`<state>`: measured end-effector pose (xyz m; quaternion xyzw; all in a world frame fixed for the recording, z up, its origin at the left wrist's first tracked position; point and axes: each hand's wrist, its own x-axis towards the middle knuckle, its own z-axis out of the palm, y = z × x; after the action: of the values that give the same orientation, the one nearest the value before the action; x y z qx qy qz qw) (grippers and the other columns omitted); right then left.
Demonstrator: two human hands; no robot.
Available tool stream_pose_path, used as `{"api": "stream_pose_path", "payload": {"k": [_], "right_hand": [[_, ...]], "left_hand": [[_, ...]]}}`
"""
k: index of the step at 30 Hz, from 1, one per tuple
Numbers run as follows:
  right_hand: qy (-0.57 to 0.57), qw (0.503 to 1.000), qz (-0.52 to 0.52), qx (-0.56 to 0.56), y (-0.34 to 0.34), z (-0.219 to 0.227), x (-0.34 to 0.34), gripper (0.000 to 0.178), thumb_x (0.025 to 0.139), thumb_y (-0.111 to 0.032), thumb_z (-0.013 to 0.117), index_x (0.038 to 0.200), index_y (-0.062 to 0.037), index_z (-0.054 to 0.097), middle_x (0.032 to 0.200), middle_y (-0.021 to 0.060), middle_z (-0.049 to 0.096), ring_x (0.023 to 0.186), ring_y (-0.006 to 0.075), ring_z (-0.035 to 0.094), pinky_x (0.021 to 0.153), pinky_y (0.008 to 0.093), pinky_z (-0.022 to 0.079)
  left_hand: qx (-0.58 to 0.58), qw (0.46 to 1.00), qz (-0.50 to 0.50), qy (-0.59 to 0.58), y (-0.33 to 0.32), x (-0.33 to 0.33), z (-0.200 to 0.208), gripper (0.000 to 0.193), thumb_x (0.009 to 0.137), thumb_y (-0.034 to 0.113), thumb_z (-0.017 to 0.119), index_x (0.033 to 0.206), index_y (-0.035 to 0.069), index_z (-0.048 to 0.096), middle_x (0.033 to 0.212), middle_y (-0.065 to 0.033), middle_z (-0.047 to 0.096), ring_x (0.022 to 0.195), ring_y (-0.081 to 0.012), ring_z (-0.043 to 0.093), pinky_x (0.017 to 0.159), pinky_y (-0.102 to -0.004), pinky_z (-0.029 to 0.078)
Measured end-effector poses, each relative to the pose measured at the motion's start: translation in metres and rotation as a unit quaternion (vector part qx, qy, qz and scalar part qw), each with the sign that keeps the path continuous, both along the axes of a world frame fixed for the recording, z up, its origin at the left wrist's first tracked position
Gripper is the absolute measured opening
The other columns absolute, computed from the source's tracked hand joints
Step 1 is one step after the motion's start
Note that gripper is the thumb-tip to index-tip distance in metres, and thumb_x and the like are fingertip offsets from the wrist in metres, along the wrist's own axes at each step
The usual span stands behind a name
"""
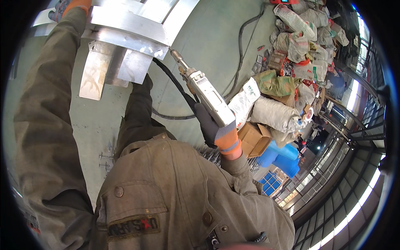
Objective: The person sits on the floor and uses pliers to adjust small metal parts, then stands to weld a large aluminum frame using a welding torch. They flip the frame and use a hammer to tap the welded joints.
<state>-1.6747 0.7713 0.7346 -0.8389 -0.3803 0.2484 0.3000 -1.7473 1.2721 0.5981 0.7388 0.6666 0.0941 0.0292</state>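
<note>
My right hand (213, 127), in a dark glove with an orange cuff, is closed round a handheld laser welding gun (210, 99). Its narrow metal nozzle points up and left, at the corner of a shiny metal frame (125, 39); I cannot tell whether the tip touches. Up in the top left corner, my left hand (66, 7) is partly cut off by the picture's edge. It wears a grey and orange glove, and its visible fingers look curled at the frame's edge. Below the frame project flat metal plates (95, 71).
A thick black cable (239, 54) loops over the green floor (208, 37) behind the gun. On the right lies a heap of sacks (271, 112) and bags. Nearer stand an open cardboard box (254, 139) and blue cylinders (285, 160). My leg (139, 104) is beneath the frame.
</note>
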Motion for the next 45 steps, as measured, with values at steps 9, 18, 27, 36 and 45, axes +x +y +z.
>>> {"api": "stream_pose_path", "payload": {"k": [9,18,27,36,45], "right_hand": [[-0.035,0.998,0.051,0.007,0.025,-0.002,0.001,0.032,0.098,-0.002,0.082,0.128,0.0009,0.075,0.103,0.0102,0.076,0.085,0.0219,0.074,0.074,0.0342,0.058],[-0.025,0.998,0.053,0.009,0.032,-0.018,0.003,0.033,0.099,-0.005,0.082,0.13,0.0001,0.075,0.102,0.0094,0.077,0.086,0.0192,0.074,0.075,0.0334,0.058],[-0.009,0.999,0.036,0.0,0.029,-0.02,0.002,0.034,0.1,-0.006,0.082,0.132,0.0005,0.074,0.105,0.0101,0.078,0.087,0.0188,0.074,0.076,0.0338,0.058],[-0.023,0.998,0.052,0.036,0.028,-0.021,0.007,0.032,0.096,-0.007,0.083,0.127,-0.0023,0.074,0.109,0.0154,0.072,0.076,0.0344,0.073,0.065,0.0422,0.056],[-0.022,0.997,0.069,0.04,0.024,-0.019,0.017,0.032,0.095,-0.006,0.083,0.126,-0.0024,0.074,0.106,0.0152,0.07,0.073,0.035,0.072,0.062,0.0434,0.055]], "left_hand": [[-0.029,0.999,0.015,-0.03,0.002,0.002,0.008,0.066,0.113,0.058,0.053,0.159,0.012,0.061,0.16,-0.0159,0.063,0.154,-0.0345,0.05,0.134,-0.0565,0.027],[-0.074,0.997,0.016,-0.028,0.012,-0.001,0.003,0.067,0.112,0.052,0.051,0.165,0.01,0.05,0.166,-0.0151,0.055,0.158,-0.0364,0.046,0.135,-0.0611,0.02],[-0.057,0.998,0.014,-0.027,0.015,-0.001,-0.003,0.068,0.111,0.057,0.053,0.161,0.011,0.056,0.161,-0.0163,0.06,0.155,-0.0365,0.05,0.134,-0.0593,0.024],[-0.036,0.998,0.016,-0.042,0.012,-0.001,-0.001,0.069,0.11,0.063,0.055,0.157,0.013,0.062,0.157,-0.0169,0.065,0.152,-0.0362,0.053,0.133,-0.0576,0.028],[-0.017,0.999,0.017,-0.026,0.017,-0.002,-0.011,0.071,0.111,0.064,0.053,0.158,0.012,0.062,0.158,-0.0175,0.064,0.153,-0.0359,0.052,0.132,-0.0581,0.029]]}}
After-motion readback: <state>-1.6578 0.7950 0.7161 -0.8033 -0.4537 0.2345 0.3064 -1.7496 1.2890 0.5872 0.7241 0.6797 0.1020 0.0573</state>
